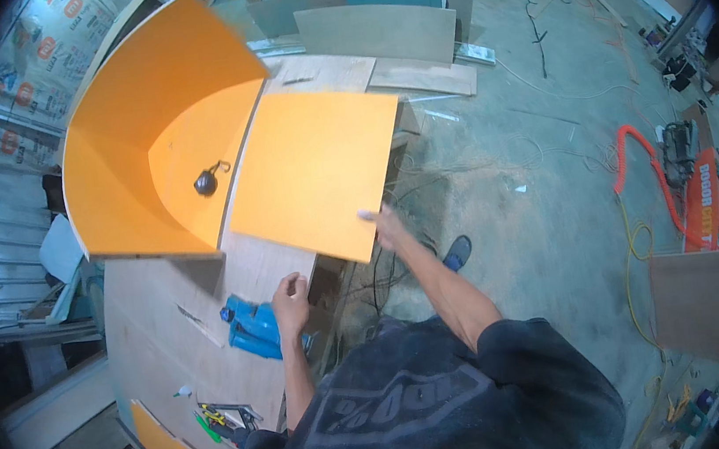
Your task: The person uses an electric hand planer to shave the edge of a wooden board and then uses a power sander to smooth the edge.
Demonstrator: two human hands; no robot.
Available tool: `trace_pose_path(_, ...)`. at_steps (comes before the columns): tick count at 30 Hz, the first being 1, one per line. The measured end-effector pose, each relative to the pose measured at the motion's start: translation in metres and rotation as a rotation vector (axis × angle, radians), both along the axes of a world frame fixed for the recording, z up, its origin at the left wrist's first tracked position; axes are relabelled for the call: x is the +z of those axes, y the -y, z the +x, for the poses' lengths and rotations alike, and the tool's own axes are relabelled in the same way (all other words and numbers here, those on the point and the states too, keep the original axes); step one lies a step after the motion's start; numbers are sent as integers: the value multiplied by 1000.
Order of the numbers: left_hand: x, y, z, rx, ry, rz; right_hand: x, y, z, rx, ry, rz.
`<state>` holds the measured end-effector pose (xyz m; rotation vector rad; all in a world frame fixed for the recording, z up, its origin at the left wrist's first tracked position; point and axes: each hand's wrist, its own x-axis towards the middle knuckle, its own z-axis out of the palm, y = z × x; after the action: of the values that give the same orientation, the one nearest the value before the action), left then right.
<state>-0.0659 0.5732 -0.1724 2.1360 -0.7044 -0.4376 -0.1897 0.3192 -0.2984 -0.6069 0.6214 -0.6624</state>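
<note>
The flat orange panel (314,172) lies at about 11 o'clock from the middle of the view, above the tabletop (151,306) and jutting past its edge on the 4 o'clock side; I cannot tell whether it rests fully on the surface or is lifted. The right hand (385,229) is clamped on the panel's corner between 4 and 5 o'clock, thumb on the upper face, the other fingers mostly hidden. The left hand (291,299), at 6:30 from the panel's middle, stands apart from it with fingers curled near the thumb; whether it pinches anything small I cannot tell. With the grip at one corner, the panel would probably swing or tip, so bringing the left hand under the near edge at 6 o'clock should share the weight. The curved orange shell (161,114) sits just beside it at 9 to 10 o'clock, so any shift that way wants to be slow and level, to spare edges and coating. The dark hooked object (206,182) inside that shell and the blue tool (254,327) by the left hand, at 7 o'clock, are best kept clear of the panel's path.
</note>
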Motion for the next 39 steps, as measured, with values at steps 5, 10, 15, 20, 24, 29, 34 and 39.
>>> trace_pose_path(5,21,118,15,222,206,-52,65,65,-56,47,72,-25)
trace_pose_path(10,94,213,14,248,208,-147,174,163,-154,139,45,-186)
trace_pose_path(15,195,380,-19,-2,210,-453,308,265,-278,179,-162,-543)
trace_pose_path(20,261,584,-44,-166,336,-495,410,333,-357,174,-416,-840)
trace_pose_path(24,266,697,-55,-306,-481,-102,433,390,-406,79,-592,-943)
trace_pose_path(29,182,861,-119,-549,-1643,37,447,498,-446,205,-999,-979)
trace_pose_path(34,42,977,-122,-501,-1636,-271,457,661,-438,627,-1120,-1289)
trace_pose_path(39,102,1055,-171,-317,-1219,-406,510,839,-454,594,-1168,-1657)
